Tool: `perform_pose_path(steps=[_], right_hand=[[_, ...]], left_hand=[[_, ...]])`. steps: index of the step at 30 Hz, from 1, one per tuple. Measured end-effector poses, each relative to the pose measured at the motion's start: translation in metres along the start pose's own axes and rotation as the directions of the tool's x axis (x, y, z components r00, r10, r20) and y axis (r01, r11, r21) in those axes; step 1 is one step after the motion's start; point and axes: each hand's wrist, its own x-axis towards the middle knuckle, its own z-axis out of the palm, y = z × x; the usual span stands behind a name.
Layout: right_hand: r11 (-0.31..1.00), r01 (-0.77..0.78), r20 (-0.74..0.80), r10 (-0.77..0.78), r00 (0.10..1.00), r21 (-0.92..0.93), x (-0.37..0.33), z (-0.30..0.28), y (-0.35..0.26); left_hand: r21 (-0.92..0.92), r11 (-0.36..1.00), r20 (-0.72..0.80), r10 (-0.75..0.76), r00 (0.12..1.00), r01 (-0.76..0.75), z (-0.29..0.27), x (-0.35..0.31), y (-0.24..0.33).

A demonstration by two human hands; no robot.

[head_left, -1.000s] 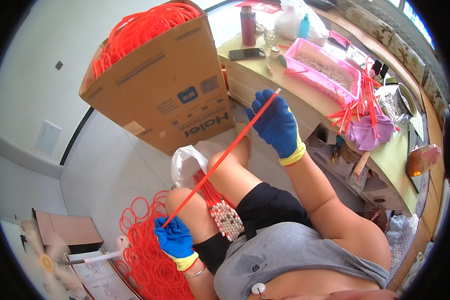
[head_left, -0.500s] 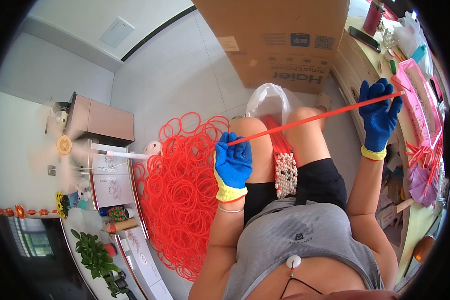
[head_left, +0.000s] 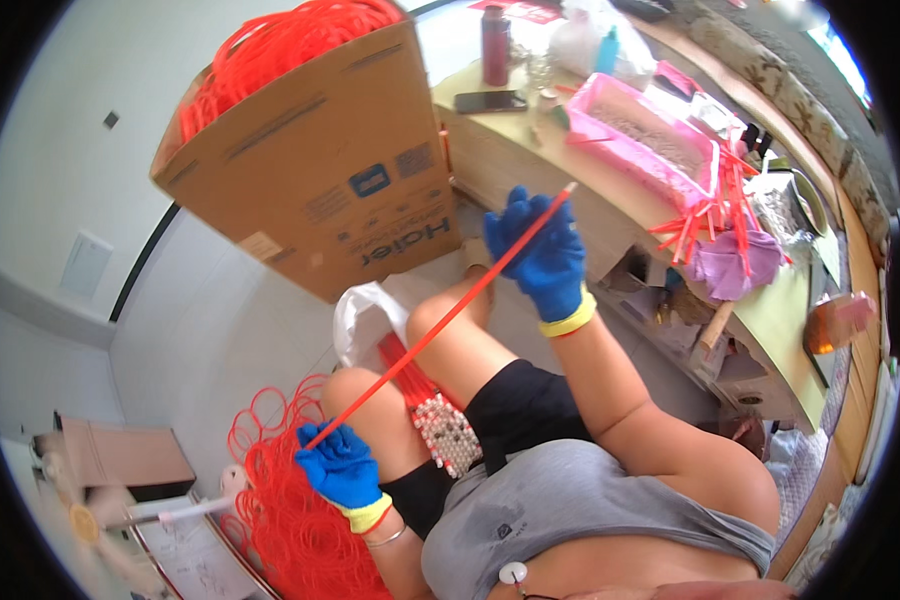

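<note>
A long, thin red tube (head_left: pixel 440 322) with a pale tip runs slantwise between my two hands, in blue gloves with yellow cuffs. My left hand (head_left: pixel 340 465), over the left thigh, has its curled fingers on the tube's lower end. Higher and to the right, my right hand (head_left: pixel 548 262) grips it near the pale tip, which sticks out past the fingers. Between my thighs rests a panel of small whitish beads (head_left: pixel 446 433) with red and dark spots. A bundle of red strands (head_left: pixel 402 365) reaches from it toward a white plastic bag (head_left: pixel 362 310).
Loose red loops (head_left: pixel 305 545) are heaped on the floor at left. A large cardboard box (head_left: pixel 310 170) holds more red coils (head_left: pixel 300 50). On the right-hand table stand a pink tray (head_left: pixel 610 150) of small pale pieces, a phone (head_left: pixel 490 102), a dark red bottle (head_left: pixel 495 45) and a purple cloth (head_left: pixel 735 265).
The view has swung to the right, bringing more of the table and the box's top into sight. The tube stays stretched between both hands, now at a steeper slant.
</note>
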Motion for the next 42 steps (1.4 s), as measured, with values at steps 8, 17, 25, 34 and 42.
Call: perform_pose_path(steps=[8, 17, 25, 34, 42], right_hand=[[0.975, -0.103, 0.099, 0.085, 0.991, 0.199, 0.007, -0.018, -0.015], [0.94, -0.222, 0.042, 0.219, 0.975, 0.259, 0.004, -0.016, -0.013], [0.905, -0.278, 0.563, 0.419, 0.713, -0.321, -0.034, 0.057, 0.003], [0.089, 0.561, 0.306, 0.902, 0.305, -0.823, -0.079, 0.098, 0.054], [-0.093, 0.728, 0.223, 0.919, 0.326, -0.679, -0.109, 0.093, 0.076]], left_hand=[[-0.183, 0.982, -0.003, 0.039, 0.999, -0.039, 0.033, 0.007, 0.01], [-0.243, 0.956, 0.238, 0.225, 0.945, -0.167, 0.071, 0.012, 0.032], [-0.013, 1.0, 0.81, -0.001, 0.586, 0.019, 0.099, -0.022, 0.088], [0.906, 0.066, 0.384, -0.545, 0.746, -0.419, 0.159, -0.066, 0.067], [0.805, -0.152, 0.511, -0.315, 0.8, -0.574, 0.159, -0.07, 0.038]])
